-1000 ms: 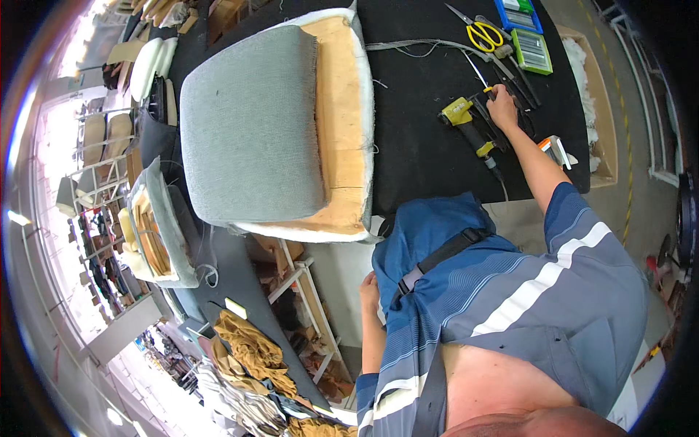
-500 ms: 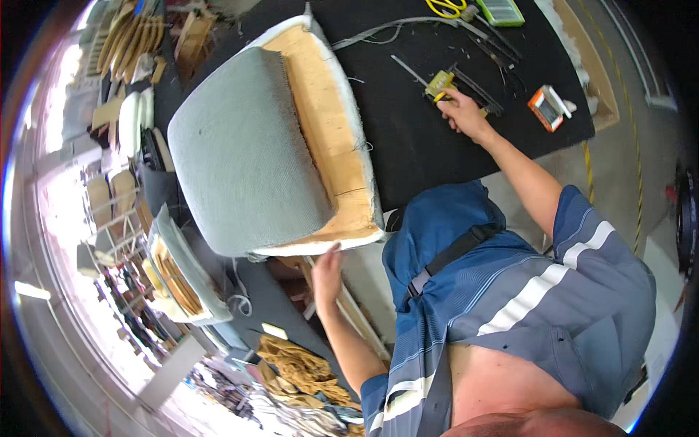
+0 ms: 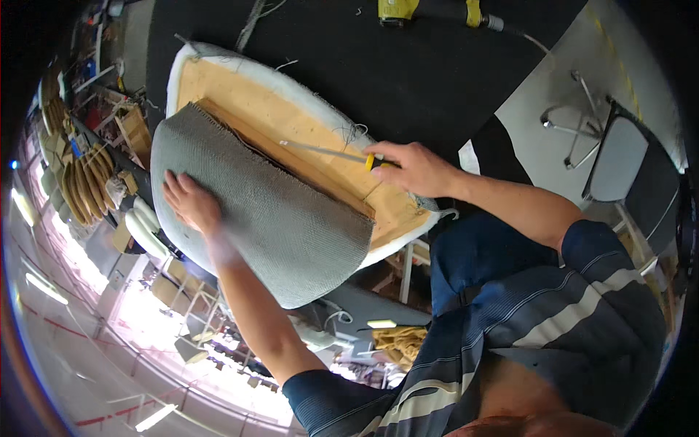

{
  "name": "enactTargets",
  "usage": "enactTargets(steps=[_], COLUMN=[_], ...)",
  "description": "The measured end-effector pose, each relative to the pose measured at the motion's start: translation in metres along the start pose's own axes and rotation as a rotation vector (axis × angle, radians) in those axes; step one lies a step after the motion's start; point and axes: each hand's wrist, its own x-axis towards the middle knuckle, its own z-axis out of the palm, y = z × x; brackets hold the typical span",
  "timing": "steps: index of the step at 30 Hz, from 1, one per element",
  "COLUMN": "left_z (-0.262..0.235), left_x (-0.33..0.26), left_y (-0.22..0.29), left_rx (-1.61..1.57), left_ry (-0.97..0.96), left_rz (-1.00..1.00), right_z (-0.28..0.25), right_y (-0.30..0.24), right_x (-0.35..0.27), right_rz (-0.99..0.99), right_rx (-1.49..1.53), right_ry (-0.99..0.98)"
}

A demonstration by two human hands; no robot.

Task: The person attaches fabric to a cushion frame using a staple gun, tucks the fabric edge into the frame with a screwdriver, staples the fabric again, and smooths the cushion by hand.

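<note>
My right hand [image 3: 419, 169] is closed round the yellow-and-black handle of a screwdriver [image 3: 329, 152]. Its thin metal shaft points left over a bare wooden panel [image 3: 247, 95]. Grey woven fabric [image 3: 284, 218] covers the nearer left part of this cushion-like piece, and its frayed edge lies along the wood. My left hand [image 3: 193, 204] rests on that fabric with the fingers stretched out. White padding [image 3: 291, 84] and loose threads run round the panel's rim. Whether the screwdriver's tip touches the wood I cannot tell.
The piece lies on a black-covered table [image 3: 320, 51]. A yellow tool [image 3: 397, 10], cut off by the top edge, and a hose fitting [image 3: 495, 22] are at the far side. A grey chair [image 3: 619, 160] stands at the right. Curved wooden parts [image 3: 87, 182] stand at the left.
My right hand has come from beside the yellow tool on the table to the panel, bringing the screwdriver. My left hand has gone from the near edge onto the fabric. The view has turned.
</note>
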Motion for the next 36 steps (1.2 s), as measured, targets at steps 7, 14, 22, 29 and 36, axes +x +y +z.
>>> enactTargets(steps=[7, 14, 22, 29, 36], left_z=[0.008, 0.001, 0.003, 0.001, 0.006], left_x=[0.001, -0.005, 0.000, -0.003, -0.003], left_y=[0.021, 0.028, 0.024, 0.027, 0.012], left_rx=[-0.144, -0.256, -0.215, -0.142, -0.143], left_ry=[-0.004, -0.028, -0.019, -0.020, -0.003], left_rz=[0.024, -0.052, -0.010, -0.033, -0.015], right_z=[0.021, 0.053, 0.065, 0.074, 0.087], right_y=[0.005, 0.005, 0.009, -0.005, 0.009], right_x=[0.028, 0.036, 0.045, 0.068, 0.066], right_rz=[-0.105, 0.157, -0.019, -0.046, -0.076], right_rx=[0.110, 0.106, 0.174, 0.140, 0.078], right_ry=[0.088, -0.217, 0.022, 0.013, 0.069])
